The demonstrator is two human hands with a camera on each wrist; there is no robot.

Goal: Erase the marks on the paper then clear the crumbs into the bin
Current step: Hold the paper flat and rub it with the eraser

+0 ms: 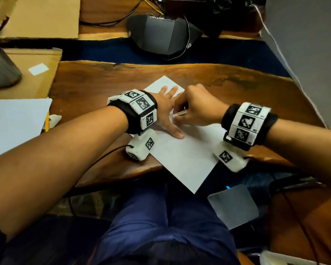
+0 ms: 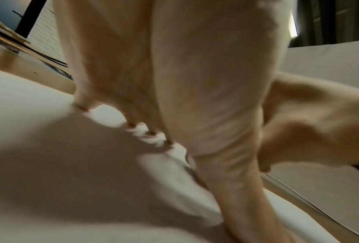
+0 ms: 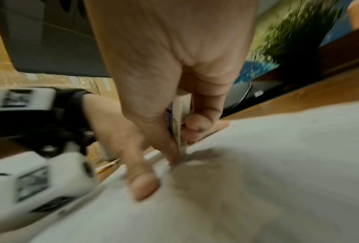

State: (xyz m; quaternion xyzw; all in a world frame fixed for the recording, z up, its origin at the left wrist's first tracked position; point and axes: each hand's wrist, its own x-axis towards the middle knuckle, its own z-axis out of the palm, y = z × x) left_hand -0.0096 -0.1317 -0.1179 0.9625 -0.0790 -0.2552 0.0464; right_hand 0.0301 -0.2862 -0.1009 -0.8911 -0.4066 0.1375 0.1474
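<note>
right hand [image 1: 197, 106] clenched around a small sleeved eraser [image 3: 181, 121], thumb on one face, fingers on the other. eraser stands on end, long axis steep to the sheet, lower tip touching the paper [image 1: 182, 155] at a grey smudged patch [image 3: 203, 155]. smudge lies directly under the tip, running a little to the right of it. judgement: erasing step in hand, marks not yet cleared; frames blurred, so crumbs cannot be made out.

left hand [image 1: 165, 111] released, fingers straight and spread, palm and fingertips flat on the paper just left of the right hand, thumb pointing toward the near edge. it pins the sheet. right hand is the one on the mark; left only braces.

paper sits skewed on the wooden table [image 1: 237, 83], one corner far, one corner overhanging the near edge above the person's lap.

outward: grey conference phone [image 1: 164, 35] at far centre, cardboard [image 1: 38, 18] far left, second white sheet [image 1: 13, 123] at left, grey cylinder [image 1: 0, 66] at far left. no bin identified with certainty.
</note>
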